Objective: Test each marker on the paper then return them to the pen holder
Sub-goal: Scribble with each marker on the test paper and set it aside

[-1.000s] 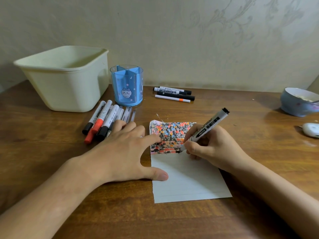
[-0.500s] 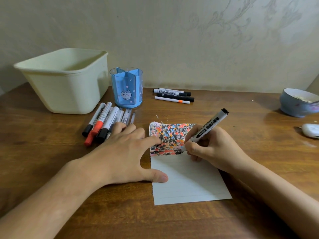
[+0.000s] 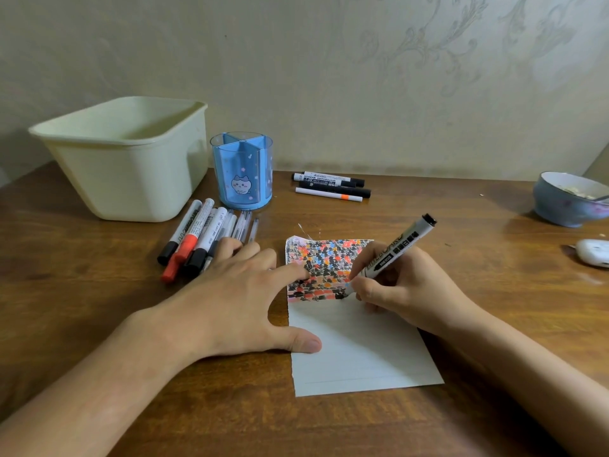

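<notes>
Scribbling mid-frame: right hand (image 3: pixel 395 285) pinches the black marker (image 3: pixel 393 250), tip on the paper (image 3: pixel 359 351). Left hand (image 3: pixel 237 291), flat-fingered, pins it. Keep strokes short; pen holder (image 3: pixel 242 169) waits upper left.

One view only, from a head-worn wide-angle camera above the near edge of the table (image 3: pixel 461 423); it faces forward and down toward the wall (image 3: pixel 329 77) behind the table; close, both forearms entering from the bottom corners.
</notes>
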A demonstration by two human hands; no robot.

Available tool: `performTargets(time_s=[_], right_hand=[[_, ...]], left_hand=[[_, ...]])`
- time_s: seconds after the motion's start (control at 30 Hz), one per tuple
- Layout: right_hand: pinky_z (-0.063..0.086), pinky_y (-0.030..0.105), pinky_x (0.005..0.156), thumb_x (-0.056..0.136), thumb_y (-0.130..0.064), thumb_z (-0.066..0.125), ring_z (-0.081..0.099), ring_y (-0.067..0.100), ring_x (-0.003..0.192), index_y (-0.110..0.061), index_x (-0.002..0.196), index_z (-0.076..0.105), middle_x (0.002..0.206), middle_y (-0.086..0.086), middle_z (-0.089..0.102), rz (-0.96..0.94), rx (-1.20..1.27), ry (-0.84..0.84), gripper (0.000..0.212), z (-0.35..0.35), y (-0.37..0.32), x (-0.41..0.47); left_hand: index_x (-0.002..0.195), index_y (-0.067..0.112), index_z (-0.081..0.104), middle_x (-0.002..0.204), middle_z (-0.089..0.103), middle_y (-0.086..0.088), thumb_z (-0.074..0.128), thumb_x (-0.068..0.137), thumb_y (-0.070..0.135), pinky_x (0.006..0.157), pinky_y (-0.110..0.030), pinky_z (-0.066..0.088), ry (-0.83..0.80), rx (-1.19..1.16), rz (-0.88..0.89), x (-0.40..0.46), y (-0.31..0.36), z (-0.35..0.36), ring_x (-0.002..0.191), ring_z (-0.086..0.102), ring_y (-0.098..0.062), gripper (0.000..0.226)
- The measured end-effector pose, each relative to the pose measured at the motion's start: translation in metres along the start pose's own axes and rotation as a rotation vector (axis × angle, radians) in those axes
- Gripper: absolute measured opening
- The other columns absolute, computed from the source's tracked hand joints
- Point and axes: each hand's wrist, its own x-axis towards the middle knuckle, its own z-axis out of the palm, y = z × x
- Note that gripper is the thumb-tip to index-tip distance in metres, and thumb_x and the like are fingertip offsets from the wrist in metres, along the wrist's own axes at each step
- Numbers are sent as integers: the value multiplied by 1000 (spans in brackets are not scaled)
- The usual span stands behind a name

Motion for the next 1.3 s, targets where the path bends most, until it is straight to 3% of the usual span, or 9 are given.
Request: performTargets(time_s=[0.4, 0.6, 0.73, 0.83, 0.93, 1.03, 1.1, 1.2, 1.3], right_hand=[[52, 27, 56, 90, -7, 67, 66, 15, 60, -11, 87, 66, 72, 4, 70, -5, 77, 27, 5, -3, 2, 1], [52, 24, 55, 82, -32, 71, 62, 13, 57, -11, 99, 67, 68, 1, 68, -25, 175, 62, 27, -7, -3, 0], [53, 27, 58, 86, -22, 73, 63, 15, 61, -12, 101, 68, 69, 1, 67, 12, 236, 61, 19, -7, 1, 2], [52, 28, 58, 89, -23, 71, 64, 17, 62, -10, 100, 69, 73, 3, 68, 43, 295, 71, 18, -8, 0, 2], [52, 28, 57, 95, -25, 62, 64, 20, 63, -9, 99, 68, 76, 9, 71, 95, 375, 99, 18, -9, -4, 3], [54, 31, 58, 92, -19, 64, 66, 23, 62, -6, 99, 57, 77, 13, 72, 94, 445, 118, 16, -11, -7, 3], [55, 31, 58, 85, -22, 67, 66, 23, 62, -7, 96, 56, 75, 14, 71, 75, 479, 124, 22, -14, -9, 2], [54, 29, 58, 82, -18, 72, 62, 22, 60, -6, 92, 64, 69, 11, 65, 47, 486, 113, 18, -17, -12, 0], [55, 28, 60, 81, -26, 70, 65, 22, 64, -10, 91, 69, 73, 11, 66, 64, 553, 95, 19, -16, -16, 0]], left_hand=[[148, 50, 17, 107, 35, 17, 35, 62, 97, 90, -29, 13, -1, -5, 5, 0, -1, 0, 91, 9, -4, 99], [149, 49, 14, 109, 34, 17, 38, 62, 96, 88, -29, 13, -8, -13, -2, 1, 0, 0, 90, 9, -4, 101], [147, 51, 14, 109, 36, 19, 34, 60, 97, 99, -29, 16, 11, -35, 3, 0, 0, -1, 94, 13, -6, 101], [147, 50, 15, 121, 40, 21, 29, 62, 95, 105, -29, 16, 45, -65, 15, 0, -1, -2, 107, 18, -3, 97], [143, 48, 21, 134, 40, 24, 27, 81, 83, 104, -28, 17, 130, -169, 36, 0, -3, -1, 113, 21, 3, 72], [140, 39, 32, 135, 43, 22, 25, 101, 51, 97, -23, 18, 229, -267, 59, 1, -4, 0, 113, 23, 10, 41], [139, 38, 35, 126, 43, 24, 24, 105, 39, 88, -17, 19, 261, -292, 67, 3, -5, 0, 102, 20, 13, 36], [139, 37, 42, 103, 46, 24, 36, 104, 37, 88, -9, 25, 288, -305, 104, 8, -6, 4, 100, 32, 6, 36], [136, 34, 54, 102, 55, 21, 52, 98, 34, 85, -12, 36, 322, -356, 94, 12, -8, 8, 101, 45, 0, 38]])
